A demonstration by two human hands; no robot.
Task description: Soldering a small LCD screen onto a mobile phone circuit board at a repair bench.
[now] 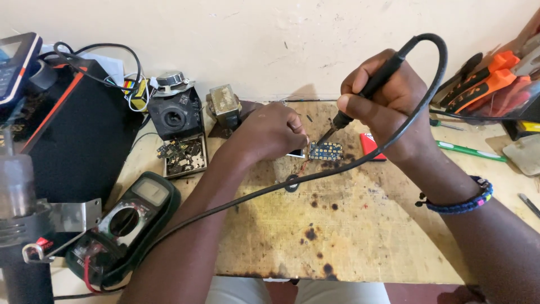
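Small tray (183, 157) on the counter (349, 236) holds loose chips. The little blue board (326, 151) – gold-dotted – lies mid-counter, left hand (270, 132) grip pinching its edge, right hand (388, 98) grip wrapped around the soldering iron (365, 90).

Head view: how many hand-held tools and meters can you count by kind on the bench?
Soldering iron, in right hand: 1
Green multimeter: 1
Green screwdriver: 1
Orange-handled pliers: 1
Total: 4

L hand (273, 132) fisted; R hand (379, 98) gripping (pen-style).
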